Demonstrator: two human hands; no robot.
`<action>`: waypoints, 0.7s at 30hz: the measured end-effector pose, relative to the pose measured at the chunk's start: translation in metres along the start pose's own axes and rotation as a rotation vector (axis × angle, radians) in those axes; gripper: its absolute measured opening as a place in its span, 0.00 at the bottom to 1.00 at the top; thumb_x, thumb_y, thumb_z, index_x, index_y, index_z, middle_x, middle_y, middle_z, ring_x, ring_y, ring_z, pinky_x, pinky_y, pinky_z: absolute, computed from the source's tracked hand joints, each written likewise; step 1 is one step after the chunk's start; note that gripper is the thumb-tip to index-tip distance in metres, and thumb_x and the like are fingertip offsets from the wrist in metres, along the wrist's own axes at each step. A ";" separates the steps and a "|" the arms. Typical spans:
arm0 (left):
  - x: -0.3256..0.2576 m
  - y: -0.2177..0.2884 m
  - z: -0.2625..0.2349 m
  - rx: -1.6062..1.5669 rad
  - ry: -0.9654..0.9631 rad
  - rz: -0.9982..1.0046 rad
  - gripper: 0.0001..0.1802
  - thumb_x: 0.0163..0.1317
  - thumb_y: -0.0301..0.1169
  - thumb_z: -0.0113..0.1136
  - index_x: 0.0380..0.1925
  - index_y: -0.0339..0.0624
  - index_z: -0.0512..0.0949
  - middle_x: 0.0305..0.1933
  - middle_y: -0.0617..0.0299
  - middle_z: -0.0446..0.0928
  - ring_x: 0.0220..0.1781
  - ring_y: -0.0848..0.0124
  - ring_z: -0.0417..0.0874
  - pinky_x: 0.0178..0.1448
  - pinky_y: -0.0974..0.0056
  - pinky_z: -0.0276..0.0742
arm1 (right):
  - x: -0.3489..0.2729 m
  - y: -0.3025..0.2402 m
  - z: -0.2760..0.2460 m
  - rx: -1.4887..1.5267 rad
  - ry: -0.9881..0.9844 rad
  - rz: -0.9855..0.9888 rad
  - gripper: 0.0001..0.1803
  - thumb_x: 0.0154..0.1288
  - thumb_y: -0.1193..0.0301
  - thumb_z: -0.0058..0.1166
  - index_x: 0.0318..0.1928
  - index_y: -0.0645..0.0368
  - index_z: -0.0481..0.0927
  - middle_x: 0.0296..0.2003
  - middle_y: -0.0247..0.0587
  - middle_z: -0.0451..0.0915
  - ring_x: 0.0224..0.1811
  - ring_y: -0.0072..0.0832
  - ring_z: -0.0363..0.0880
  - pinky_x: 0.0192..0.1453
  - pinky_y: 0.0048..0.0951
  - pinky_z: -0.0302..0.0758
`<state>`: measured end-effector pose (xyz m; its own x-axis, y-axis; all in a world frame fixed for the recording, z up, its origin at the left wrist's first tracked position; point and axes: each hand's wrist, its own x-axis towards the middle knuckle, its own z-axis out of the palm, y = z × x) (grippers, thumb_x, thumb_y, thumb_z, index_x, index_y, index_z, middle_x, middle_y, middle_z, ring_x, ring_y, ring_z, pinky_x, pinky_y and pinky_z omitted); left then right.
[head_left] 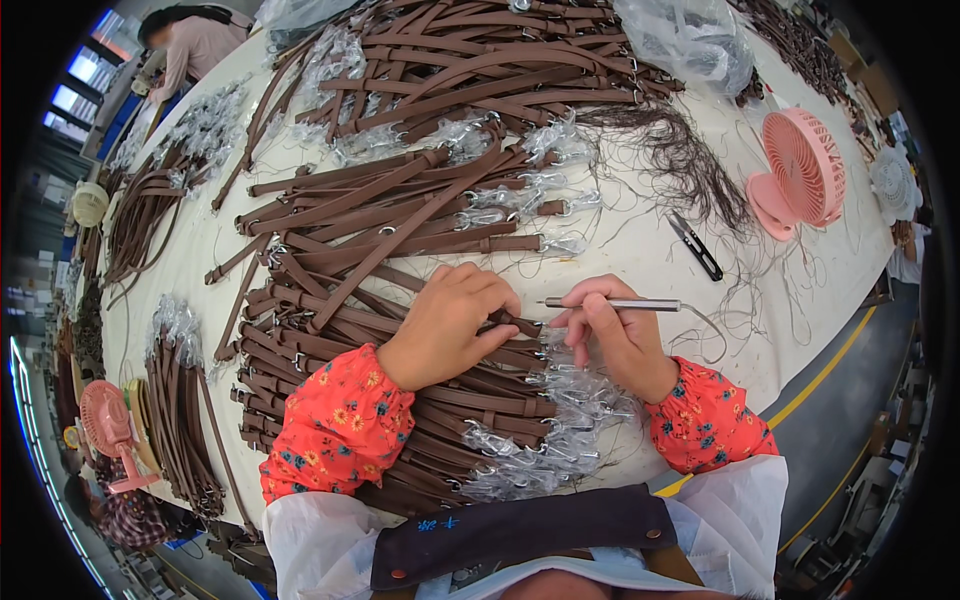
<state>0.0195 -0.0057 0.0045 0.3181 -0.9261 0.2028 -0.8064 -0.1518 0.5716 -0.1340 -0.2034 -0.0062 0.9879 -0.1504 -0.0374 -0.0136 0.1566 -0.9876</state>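
Note:
My left hand (452, 322) rests palm down on a pile of brown leather straps (400, 240), its fingers pinching the end of one strap (518, 323). My right hand (618, 335) holds a thin silver metal tool (612, 304) like a pen, its tip pointing left at that strap end. Many strap ends carry metal rings wrapped in clear plastic (560, 430). Both forearms wear red flowered sleeves.
Black thread snips (696, 246) lie on the white table (650, 250) beside a tangle of dark thread (690, 160). A pink desk fan (800, 172) stands at the right, another pink fan (108, 425) at the left. A person (195, 45) works at the far end. Clear plastic bags (690, 40) lie at the back.

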 end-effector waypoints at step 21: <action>-0.001 0.005 0.011 -0.221 0.085 -0.079 0.09 0.58 0.20 0.67 0.38 0.37 0.78 0.42 0.55 0.77 0.38 0.56 0.82 0.41 0.56 0.79 | 0.002 0.001 0.000 -0.009 0.000 -0.033 0.16 0.84 0.61 0.41 0.52 0.63 0.73 0.28 0.34 0.78 0.22 0.16 0.76 0.50 0.27 0.81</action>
<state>0.0100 -0.0097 -0.0020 0.4241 -0.8806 0.2113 -0.6515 -0.1347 0.7466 -0.1319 -0.2038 -0.0074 0.9878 -0.1554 -0.0045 0.0180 0.1427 -0.9896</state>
